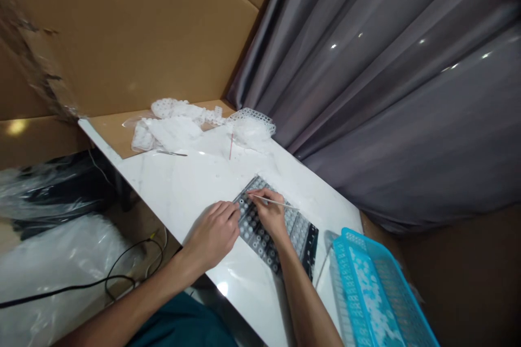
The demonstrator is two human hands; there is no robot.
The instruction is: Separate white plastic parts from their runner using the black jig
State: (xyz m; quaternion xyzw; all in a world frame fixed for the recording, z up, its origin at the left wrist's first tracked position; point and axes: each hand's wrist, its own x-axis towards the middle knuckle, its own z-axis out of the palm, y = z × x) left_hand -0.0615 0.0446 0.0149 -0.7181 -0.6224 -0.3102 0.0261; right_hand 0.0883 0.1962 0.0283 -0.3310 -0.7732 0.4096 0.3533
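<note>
A dark tray (256, 241) with rows of small round white pieces lies at an angle on the white table. My left hand (220, 230) is closed at its left edge, the fingers bent together against the rim; their tips are partly hidden. Over the tray's upper part, my right hand (268, 211) pinches a thin white stick (274, 203). One end of the stick is at my fingertips above the round pieces, and the other points to the right. The tip is too small to make out clearly.
Crumpled clear bags of white pieces (173, 130) and a netted bag (252, 124) lie at the table's far end. Nearby are a thin metal tool (173, 154) and a red stick (231, 146). A blue basket (345, 260) holding white pieces stands right; cables (122, 276) hang left.
</note>
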